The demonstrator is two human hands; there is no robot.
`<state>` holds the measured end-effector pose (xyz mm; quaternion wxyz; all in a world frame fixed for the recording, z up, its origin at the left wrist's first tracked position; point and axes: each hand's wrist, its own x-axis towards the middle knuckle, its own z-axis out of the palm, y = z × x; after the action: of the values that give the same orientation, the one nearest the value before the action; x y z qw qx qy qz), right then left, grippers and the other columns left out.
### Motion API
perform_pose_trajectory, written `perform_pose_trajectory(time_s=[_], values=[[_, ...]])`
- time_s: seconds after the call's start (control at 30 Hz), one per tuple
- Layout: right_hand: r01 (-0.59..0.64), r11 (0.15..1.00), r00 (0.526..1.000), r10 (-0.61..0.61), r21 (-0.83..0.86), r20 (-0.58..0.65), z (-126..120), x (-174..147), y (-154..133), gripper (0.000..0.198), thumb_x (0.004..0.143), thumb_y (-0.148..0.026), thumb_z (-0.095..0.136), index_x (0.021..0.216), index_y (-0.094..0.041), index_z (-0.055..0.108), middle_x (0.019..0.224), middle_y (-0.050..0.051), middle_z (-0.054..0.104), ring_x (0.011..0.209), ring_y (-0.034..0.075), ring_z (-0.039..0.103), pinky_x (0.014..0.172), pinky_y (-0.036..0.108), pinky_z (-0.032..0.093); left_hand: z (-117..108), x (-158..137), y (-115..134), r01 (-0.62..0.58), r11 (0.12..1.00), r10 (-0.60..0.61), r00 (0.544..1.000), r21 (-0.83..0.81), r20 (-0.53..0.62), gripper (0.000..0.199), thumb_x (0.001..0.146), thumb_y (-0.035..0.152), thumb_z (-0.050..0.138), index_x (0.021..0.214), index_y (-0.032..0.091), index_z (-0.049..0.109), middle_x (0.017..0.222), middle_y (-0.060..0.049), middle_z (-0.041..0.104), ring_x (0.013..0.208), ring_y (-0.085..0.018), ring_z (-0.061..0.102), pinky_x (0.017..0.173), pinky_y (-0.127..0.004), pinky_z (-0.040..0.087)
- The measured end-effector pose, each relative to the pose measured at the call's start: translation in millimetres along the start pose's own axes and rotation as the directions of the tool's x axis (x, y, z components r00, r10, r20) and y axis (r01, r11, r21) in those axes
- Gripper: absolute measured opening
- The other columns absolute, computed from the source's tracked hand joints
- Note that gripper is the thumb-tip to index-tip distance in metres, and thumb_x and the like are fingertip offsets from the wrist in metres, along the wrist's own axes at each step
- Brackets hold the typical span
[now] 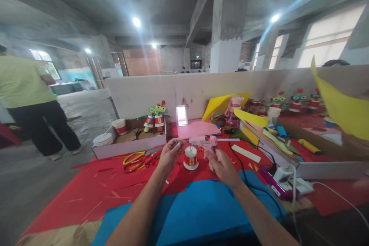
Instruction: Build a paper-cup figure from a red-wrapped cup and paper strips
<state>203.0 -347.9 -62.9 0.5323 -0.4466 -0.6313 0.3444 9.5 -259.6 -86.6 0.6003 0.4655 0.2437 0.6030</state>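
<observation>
My right hand (217,161) is closed round the handle of a pink glue gun (203,143), whose nozzle points left. A clear glue stick (229,139) sticks out of its back end. My left hand (171,153) pinches something small and dark near the nozzle, too small to name. Between my hands an upturned paper cup (190,159) with a red band and gold label stands on the red sheet. Orange coiled strips show at both sides of the cup. Scissors with yellow and red handles (135,161) lie left of my left hand.
An open box (132,146) at the left holds finished cup figures (157,117). Blue sheet (198,207) covers the near edge. A purple power strip (278,184) with plugs and cables lies right. Yellow paper (340,107) hangs at the far right by another person's hand. A person (31,100) stands left.
</observation>
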Motion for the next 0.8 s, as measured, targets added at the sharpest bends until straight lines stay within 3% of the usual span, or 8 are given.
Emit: perform_pose_trajectory(time_s=[0.6, 0.8], values=[[0.023, 1.000, 1.000, -0.023, -0.021, 0.009, -0.1, 1.2, 7.6, 0.040, 0.090, -0.058, 0.044, 0.095, -0.019, 0.053, 0.048, -0.007, 0.042, 0.041, 0.011, 0.039, 0.042, 0.022, 0.032, 3.4, -1.1, 1.2, 0.005, 1.000, -0.005, 1.000, -0.005, 0.030, 0.027, 0.067, 0.027, 0.080, 0.086, 0.015, 0.066, 0.074, 0.001, 0.063, 0.063, -0.008, 0.056, 0.063, -0.021, 0.046], [0.002, 1.000, 1.000, -0.002, -0.013, -0.003, -1.3, 1.2, 7.2, 0.038, 0.089, -0.058, 0.045, 0.087, -0.020, 0.051, 0.051, -0.006, 0.044, 0.042, 0.010, 0.040, 0.042, 0.022, 0.032, 3.9, -1.3, 1.6, 0.023, 0.999, -0.023, 1.000, -0.021, 0.019, 0.030, 0.063, 0.025, 0.083, 0.086, 0.014, 0.067, 0.073, 0.001, 0.063, 0.062, -0.008, 0.056, 0.062, -0.020, 0.045]])
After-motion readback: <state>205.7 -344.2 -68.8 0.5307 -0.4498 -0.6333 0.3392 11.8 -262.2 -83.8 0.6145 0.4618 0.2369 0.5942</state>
